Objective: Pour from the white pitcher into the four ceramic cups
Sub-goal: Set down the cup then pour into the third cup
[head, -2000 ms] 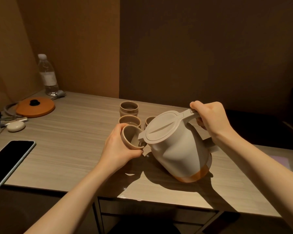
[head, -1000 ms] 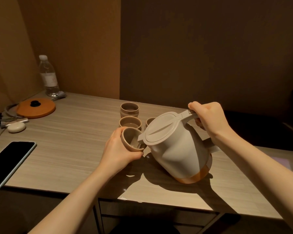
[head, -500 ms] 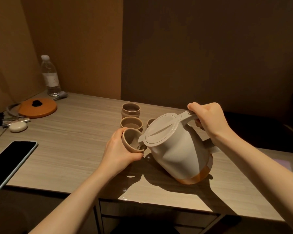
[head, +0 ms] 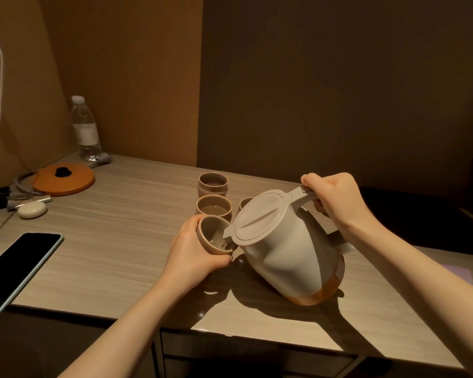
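Pitcher tipped at a hand-held cup near the middle of the tabletop.

The right hand (head: 336, 203) is wrapped around the handle of the white plastic lidded pitcher with an orange base band (head: 290, 252), tilted so its spout sits over the beige ceramic cup (head: 213, 238) clasped in the left hand (head: 194, 255). Three more beige ceramic cups (head: 214, 207) stand just behind, one largely hidden by the lid. At the wood-grain tabletop (head: 115, 241) left edge lies a dark smartphone (head: 17, 268); in the back left corner stand a clear plastic water bottle (head: 85, 129), its label unreadable, and a round orange lid (head: 64, 178).
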### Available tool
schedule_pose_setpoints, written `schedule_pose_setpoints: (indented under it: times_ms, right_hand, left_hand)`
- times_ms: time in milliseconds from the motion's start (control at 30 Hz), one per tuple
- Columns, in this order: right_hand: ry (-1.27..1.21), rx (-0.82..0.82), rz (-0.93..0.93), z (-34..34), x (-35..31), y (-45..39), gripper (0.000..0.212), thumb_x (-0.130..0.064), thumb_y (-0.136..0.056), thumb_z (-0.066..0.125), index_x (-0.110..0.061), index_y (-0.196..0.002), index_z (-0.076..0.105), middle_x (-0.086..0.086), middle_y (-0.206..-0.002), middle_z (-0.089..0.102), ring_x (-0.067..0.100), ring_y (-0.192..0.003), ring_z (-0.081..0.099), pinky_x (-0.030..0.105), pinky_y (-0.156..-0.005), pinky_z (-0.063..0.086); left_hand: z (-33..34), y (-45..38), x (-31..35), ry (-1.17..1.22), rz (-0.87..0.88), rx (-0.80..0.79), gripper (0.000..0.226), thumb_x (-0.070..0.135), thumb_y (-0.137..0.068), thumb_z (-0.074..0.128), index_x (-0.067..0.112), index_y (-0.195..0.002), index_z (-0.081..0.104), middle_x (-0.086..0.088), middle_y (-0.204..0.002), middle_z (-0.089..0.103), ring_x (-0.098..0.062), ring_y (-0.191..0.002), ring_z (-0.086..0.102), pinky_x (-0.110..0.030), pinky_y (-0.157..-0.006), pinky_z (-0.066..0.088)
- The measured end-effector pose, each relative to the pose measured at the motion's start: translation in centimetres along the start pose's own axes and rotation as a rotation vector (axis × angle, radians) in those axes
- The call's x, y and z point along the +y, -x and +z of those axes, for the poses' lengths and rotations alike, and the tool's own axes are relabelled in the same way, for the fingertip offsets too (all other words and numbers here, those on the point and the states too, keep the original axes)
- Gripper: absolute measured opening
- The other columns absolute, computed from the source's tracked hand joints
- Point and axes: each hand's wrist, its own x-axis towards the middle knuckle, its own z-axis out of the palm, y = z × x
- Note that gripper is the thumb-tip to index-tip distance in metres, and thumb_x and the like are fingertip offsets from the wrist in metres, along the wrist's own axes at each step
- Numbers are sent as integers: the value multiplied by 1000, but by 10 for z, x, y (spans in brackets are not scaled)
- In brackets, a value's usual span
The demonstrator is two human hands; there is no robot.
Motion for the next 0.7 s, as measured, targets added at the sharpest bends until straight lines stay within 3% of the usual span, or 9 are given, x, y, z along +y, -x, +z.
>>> schedule_pose_setpoints:
  times_ms: [700]
  right_hand:
    - [69,-28,-22,4,2,-3,52,-33,-83,58,14,-61,58,14,-50,43,22,-49,38,37,-57,34]
  left_hand:
    - [-2,1,-3,-7,11,-1,82,29,-47,91,35,-118,50,12,-113,59,-6,-104,55,-19,-80,43]
